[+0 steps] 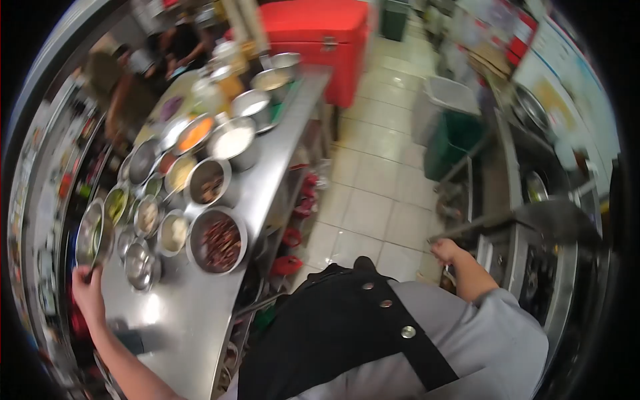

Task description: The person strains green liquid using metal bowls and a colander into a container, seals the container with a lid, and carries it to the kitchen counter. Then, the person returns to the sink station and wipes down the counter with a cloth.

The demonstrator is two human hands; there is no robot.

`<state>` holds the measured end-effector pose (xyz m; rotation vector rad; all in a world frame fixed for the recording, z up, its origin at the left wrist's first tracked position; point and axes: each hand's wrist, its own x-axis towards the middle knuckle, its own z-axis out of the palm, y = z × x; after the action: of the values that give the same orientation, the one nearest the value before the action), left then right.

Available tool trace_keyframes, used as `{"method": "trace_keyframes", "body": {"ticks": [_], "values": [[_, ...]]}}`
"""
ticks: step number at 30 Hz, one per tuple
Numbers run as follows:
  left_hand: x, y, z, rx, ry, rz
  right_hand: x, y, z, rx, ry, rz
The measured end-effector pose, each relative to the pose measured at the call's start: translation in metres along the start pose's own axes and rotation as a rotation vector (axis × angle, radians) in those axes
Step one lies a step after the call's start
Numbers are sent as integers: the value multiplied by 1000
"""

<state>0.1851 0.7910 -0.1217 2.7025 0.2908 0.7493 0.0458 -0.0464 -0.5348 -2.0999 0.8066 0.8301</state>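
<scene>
My left hand (87, 283) is closed on the rim or handle of a metal pan (94, 233) at the left edge of the steel counter (193, 307). Something green shows inside the pan, which is tilted. My right hand (445, 251) is held out on the other side, near the corner of the stove area, with its fingers curled together; what it holds, if anything, is too small to make out. Close to the pan stand a bowl of green pieces (116, 204) and empty-looking metal bowls (141, 263). A large pot of dark red pieces (219, 241) sits nearer my body.
More bowls, one with orange food (194, 133), and bottles stand farther along the counter. A red cooler (317, 40) is at its far end. Grey (447, 100) and green bins (453, 143) stand across the tiled floor (367, 173). People are at the upper left.
</scene>
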Motion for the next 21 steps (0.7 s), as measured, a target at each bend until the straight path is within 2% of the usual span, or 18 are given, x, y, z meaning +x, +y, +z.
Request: {"method": "trace_keyframes", "body": {"ticks": [6, 9, 10, 12, 14, 21], "values": [[-2, 129, 70, -346, -106, 82, -12, 17, -32, -91, 48, -42], [6, 193, 114, -610, -201, 148, 9, 38, -41, -179, 112, -154], [11, 215, 128, -595, -221, 178, 15, 42, -45, -220, 144, -202], [24, 259, 156, -560, -257, 240, 25, 44, -58, -152, 163, -199], [32, 313, 187, -696, -326, 252, 28, 33, -76, -80, 195, -202], [84, 474, 316, -766, -464, 460, 21, -18, -160, 150, 290, -175]]}}
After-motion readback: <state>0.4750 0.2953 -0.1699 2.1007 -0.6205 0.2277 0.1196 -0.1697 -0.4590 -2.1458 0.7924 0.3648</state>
